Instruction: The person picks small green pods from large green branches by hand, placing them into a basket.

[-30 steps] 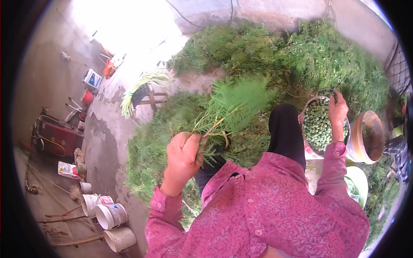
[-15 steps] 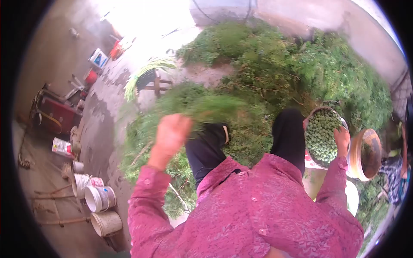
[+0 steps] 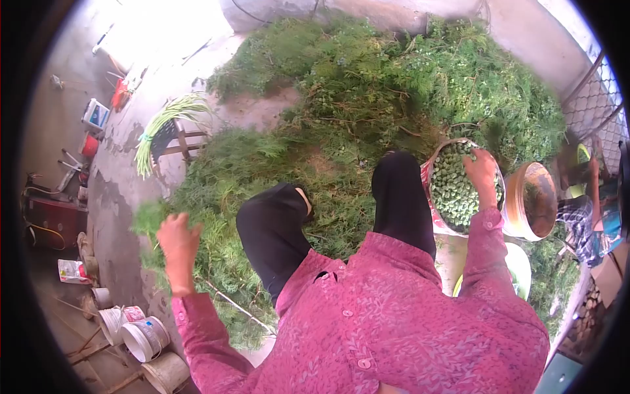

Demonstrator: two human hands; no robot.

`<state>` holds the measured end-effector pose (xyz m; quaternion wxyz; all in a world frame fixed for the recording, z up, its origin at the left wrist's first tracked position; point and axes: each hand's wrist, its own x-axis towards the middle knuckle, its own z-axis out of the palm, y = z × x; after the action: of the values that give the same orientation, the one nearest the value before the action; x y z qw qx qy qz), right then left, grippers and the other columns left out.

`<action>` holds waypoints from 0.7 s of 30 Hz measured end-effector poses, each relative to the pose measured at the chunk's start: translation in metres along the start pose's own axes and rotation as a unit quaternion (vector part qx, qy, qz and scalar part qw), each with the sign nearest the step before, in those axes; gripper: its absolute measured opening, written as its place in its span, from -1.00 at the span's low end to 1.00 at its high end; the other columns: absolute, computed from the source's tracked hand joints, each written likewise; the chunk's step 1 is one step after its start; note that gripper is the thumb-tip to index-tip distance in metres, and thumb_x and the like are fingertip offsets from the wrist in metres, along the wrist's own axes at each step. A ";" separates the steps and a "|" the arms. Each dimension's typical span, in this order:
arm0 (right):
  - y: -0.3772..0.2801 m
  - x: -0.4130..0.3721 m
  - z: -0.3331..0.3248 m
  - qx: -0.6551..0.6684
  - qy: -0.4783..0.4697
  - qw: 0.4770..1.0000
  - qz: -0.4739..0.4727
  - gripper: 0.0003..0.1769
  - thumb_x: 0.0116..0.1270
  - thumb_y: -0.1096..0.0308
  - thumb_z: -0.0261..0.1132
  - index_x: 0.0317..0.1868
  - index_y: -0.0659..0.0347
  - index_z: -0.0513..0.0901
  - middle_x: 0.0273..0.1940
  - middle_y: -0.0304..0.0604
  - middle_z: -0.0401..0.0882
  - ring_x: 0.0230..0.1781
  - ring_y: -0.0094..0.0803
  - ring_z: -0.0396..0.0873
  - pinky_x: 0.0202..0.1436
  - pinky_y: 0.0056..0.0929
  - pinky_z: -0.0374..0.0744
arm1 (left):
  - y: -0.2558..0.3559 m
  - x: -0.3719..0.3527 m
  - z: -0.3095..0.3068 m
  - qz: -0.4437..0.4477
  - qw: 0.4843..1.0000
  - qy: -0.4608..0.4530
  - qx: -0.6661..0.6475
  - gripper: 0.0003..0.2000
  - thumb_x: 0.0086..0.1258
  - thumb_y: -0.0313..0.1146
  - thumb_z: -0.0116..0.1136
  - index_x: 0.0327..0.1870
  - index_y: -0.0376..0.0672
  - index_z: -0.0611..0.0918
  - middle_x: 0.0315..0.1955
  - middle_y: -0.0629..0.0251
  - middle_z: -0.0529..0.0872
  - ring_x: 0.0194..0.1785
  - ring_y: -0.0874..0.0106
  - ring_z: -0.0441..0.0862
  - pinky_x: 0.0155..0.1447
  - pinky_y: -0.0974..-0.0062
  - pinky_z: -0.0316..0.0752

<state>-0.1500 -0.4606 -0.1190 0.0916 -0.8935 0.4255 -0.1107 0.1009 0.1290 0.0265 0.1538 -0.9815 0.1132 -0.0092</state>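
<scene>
Right hand [image 3: 483,174] is over the bucket [image 3: 438,222]; its grip I cannot tell. Left hand [image 3: 178,246], loosely spread beside greenery [image 3: 151,219], is leftward from bucket.

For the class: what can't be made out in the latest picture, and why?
All in the head view:
- Whether the left hand holds the leafy sprig: its back hides the palm, and the sprig is blurred.
- Whether the right hand pinches any green pods: its fingertips are too small to tell.
- The inside bottom of the bucket: covered by pods.
- The white jug's label: too small to read.
</scene>
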 end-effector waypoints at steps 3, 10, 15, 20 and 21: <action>-0.070 0.014 -0.018 0.066 -0.081 0.993 -0.055 -0.56 0.08 0.17 0.18 -0.03 0.18 0.57 -0.02 0.06 0.50 -0.01 -0.10 0.48 0.10 -0.25 0.42 | 0.080 0.034 -0.002 0.128 0.987 0.039 -0.090 -0.70 -0.01 -0.22 0.32 -0.28 -0.15 0.61 -0.29 0.16 0.59 -0.14 0.21 0.52 -0.09 0.27 0.40; -0.170 0.080 0.058 0.092 -0.272 0.929 -0.234 -0.54 0.02 0.15 0.19 -0.11 0.28 0.58 -0.14 0.09 0.57 -0.08 -0.09 0.52 0.06 -0.32 0.45 | 0.224 0.100 0.010 0.320 0.906 -0.027 -0.274 -0.71 0.00 -0.25 0.28 -0.29 -0.22 0.59 -0.36 0.09 0.58 -0.17 0.12 0.52 -0.08 0.24 0.42; -0.208 0.130 0.193 0.009 -0.432 0.870 -0.238 -0.53 0.03 0.10 0.17 -0.13 0.28 0.59 -0.14 0.11 0.56 -0.08 -0.10 0.51 -0.01 -0.30 0.47 | 0.243 0.138 0.053 0.315 0.880 -0.068 -0.348 -0.73 0.00 -0.27 0.27 -0.34 -0.24 0.55 -0.38 0.07 0.58 -0.22 0.11 0.53 -0.13 0.22 0.42; -0.184 0.109 0.369 -0.028 -0.476 0.862 -0.173 -0.60 0.00 0.25 0.25 -0.12 0.22 0.59 -0.21 0.06 0.58 -0.11 -0.07 0.52 -0.08 -0.26 0.49 | 0.245 0.156 0.031 0.314 0.889 -0.110 -0.316 -0.71 0.01 -0.30 0.27 -0.28 -0.21 0.52 -0.41 0.13 0.55 -0.25 0.16 0.53 -0.19 0.24 0.40; -0.170 0.097 0.409 0.001 -0.475 0.861 -0.180 -0.65 0.01 0.31 0.27 -0.14 0.20 0.59 -0.26 0.03 0.59 -0.15 -0.11 0.53 -0.15 -0.23 0.52 | 0.245 0.157 0.032 0.322 0.884 -0.092 -0.325 -0.70 0.01 -0.31 0.27 -0.25 -0.20 0.51 -0.41 0.15 0.55 -0.26 0.18 0.53 -0.19 0.26 0.39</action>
<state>0.1480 -0.4026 -0.4557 0.2623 -0.8985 0.1619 0.3124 0.2018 -0.1243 -0.0810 -0.1699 -0.8826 0.4047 0.1683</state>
